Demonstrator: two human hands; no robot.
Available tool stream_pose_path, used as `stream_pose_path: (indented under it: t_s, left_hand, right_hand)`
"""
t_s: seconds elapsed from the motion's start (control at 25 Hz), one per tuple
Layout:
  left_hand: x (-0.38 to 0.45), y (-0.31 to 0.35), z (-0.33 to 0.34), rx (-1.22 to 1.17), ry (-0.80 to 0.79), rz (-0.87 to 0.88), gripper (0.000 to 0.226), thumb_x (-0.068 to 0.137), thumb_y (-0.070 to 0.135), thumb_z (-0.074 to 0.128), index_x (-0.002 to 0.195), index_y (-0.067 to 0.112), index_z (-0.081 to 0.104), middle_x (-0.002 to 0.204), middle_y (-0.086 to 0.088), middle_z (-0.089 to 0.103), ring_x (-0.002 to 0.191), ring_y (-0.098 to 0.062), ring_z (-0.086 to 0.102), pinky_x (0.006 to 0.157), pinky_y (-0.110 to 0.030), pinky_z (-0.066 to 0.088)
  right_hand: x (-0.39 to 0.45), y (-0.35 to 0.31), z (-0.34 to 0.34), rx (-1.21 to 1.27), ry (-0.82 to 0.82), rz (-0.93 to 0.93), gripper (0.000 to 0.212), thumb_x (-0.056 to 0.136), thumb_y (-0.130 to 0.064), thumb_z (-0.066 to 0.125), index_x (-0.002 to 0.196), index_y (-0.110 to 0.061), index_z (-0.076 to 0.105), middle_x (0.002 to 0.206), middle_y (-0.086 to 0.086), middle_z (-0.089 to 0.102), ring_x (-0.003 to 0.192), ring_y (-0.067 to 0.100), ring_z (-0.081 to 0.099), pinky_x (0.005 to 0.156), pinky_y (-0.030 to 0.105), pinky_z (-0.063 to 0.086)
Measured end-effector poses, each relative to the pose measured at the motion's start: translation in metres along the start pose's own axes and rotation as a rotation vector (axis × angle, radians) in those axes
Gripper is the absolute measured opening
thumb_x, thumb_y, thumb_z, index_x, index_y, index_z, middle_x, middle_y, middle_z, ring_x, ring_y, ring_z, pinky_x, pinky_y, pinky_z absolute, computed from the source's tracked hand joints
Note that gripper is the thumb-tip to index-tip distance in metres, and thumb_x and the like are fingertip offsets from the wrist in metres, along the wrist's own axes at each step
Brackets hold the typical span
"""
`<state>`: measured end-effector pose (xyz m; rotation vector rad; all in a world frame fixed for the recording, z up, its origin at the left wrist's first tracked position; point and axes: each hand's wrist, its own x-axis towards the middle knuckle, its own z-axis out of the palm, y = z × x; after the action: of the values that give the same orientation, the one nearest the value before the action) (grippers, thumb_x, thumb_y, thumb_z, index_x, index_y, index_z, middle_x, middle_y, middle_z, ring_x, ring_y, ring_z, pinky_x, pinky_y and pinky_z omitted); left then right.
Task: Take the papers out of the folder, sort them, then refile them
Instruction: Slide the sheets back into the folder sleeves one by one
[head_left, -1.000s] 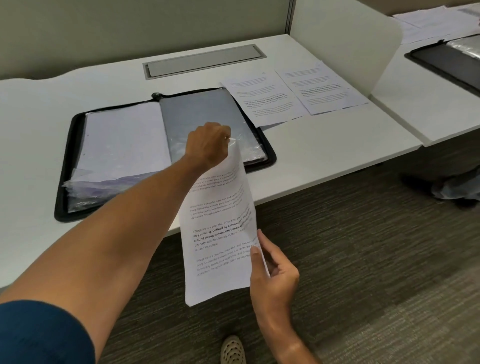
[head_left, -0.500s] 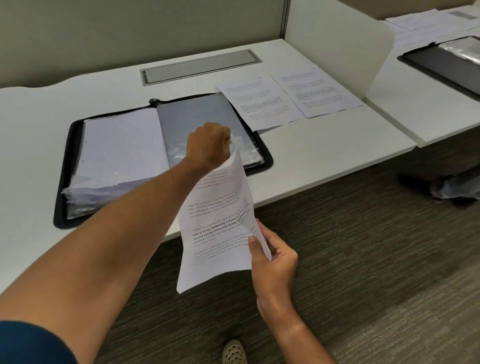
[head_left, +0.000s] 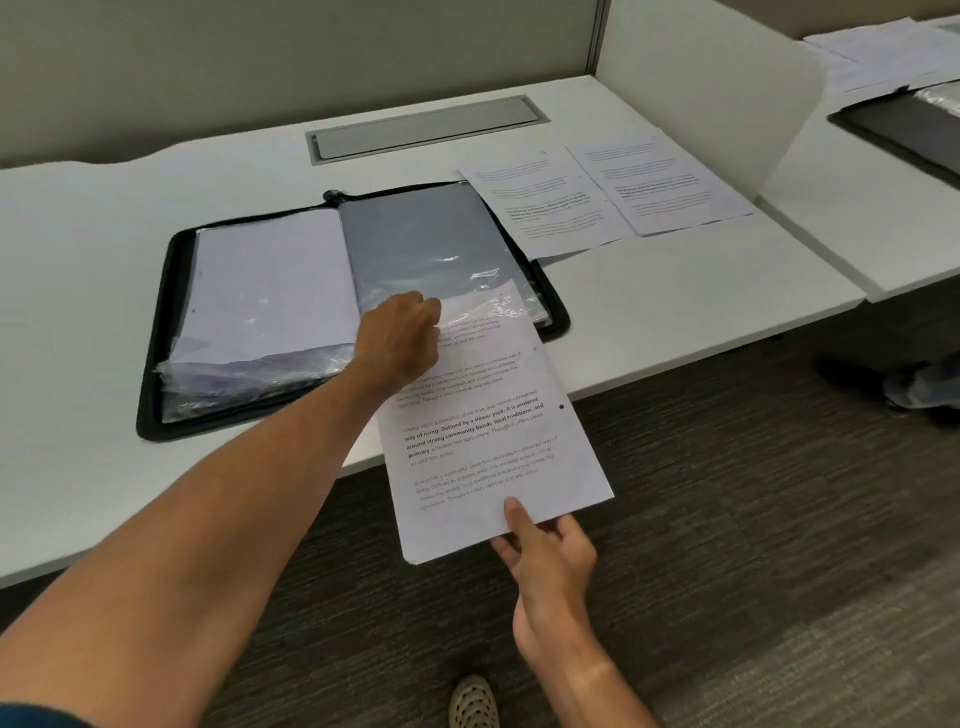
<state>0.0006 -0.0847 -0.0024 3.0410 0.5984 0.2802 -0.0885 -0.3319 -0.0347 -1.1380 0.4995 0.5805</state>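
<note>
White printed sheet (head_left: 488, 431): my right hand (head_left: 550, 566) pinches its near corner, thumb on top. Its far end lies partly inside the clear sleeve (head_left: 467, 296) of the open black folder (head_left: 353, 312) on the desk (head_left: 675, 291). My left hand (head_left: 400, 338) grips the sleeve's edge.

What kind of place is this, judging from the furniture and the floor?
Probably an office workstation: a white desk with a cable hatch, a partition panel behind it, a white divider to the next desk, and grey carpet.
</note>
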Motion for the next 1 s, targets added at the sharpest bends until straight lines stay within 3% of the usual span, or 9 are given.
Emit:
stream_pose_path:
  t_s: [0.16, 0.44, 0.6, 0.76, 1.0]
  left_hand:
    - [-0.001, -0.002, -0.005, 0.019, 0.015, 0.032, 0.013, 0.092, 0.015, 0.06, 0.085, 0.005, 0.066, 0.081, -0.009, 0.064, 0.07, -0.032, 0.061, 0.06, -0.038, 0.05]
    - [-0.004, -0.006, -0.01, 0.013, 0.034, 0.04, 0.013, 0.092, 0.019, 0.065, 0.086, 0.007, 0.069, 0.079, -0.009, 0.068, 0.066, -0.03, 0.063, 0.061, -0.039, 0.054]
    - [-0.008, -0.004, -0.013, 0.005, 0.037, 0.037, 0.012, 0.092, 0.011, 0.061, 0.09, 0.007, 0.072, 0.085, -0.009, 0.067, 0.072, -0.029, 0.063, 0.057, -0.033, 0.043]
    - [-0.008, -0.005, -0.009, -0.033, 0.025, 0.033, 0.012, 0.09, 0.007, 0.061, 0.092, 0.008, 0.074, 0.087, -0.007, 0.067, 0.072, -0.027, 0.063, 0.058, -0.033, 0.047]
    - [-0.004, -0.008, -0.01, -0.053, 0.01, 0.046, 0.01, 0.089, 0.007, 0.061, 0.088, 0.007, 0.071, 0.083, -0.009, 0.068, 0.072, -0.029, 0.062, 0.06, -0.035, 0.05]
  right_hand:
    - [0.0, 0.002, 0.022, 0.031, 0.053, 0.024, 0.023, 0.087, -0.003, 0.07, 0.106, -0.016, 0.07, 0.102, 0.002, 0.075, 0.093, 0.013, 0.073, 0.069, 0.024, 0.057]
    - [0.02, -0.025, 0.085, 0.048, 0.069, -0.003, 0.017, 0.087, -0.004, 0.071, 0.096, -0.019, 0.072, 0.097, -0.001, 0.074, 0.093, 0.013, 0.071, 0.074, 0.025, 0.058]
    - [0.031, -0.027, 0.089, -0.013, 0.085, 0.02, 0.013, 0.087, -0.009, 0.073, 0.097, -0.016, 0.071, 0.1, 0.004, 0.073, 0.096, 0.017, 0.07, 0.085, 0.034, 0.059]
    - [0.035, -0.021, 0.085, -0.066, 0.183, 0.003, 0.013, 0.086, -0.01, 0.075, 0.097, -0.013, 0.069, 0.097, 0.006, 0.07, 0.088, 0.014, 0.07, 0.072, 0.023, 0.058]
    - [0.06, -0.037, 0.13, -0.087, 0.121, -0.023, 0.008, 0.084, -0.01, 0.077, 0.091, -0.011, 0.072, 0.094, 0.004, 0.072, 0.087, 0.015, 0.071, 0.074, 0.022, 0.06]
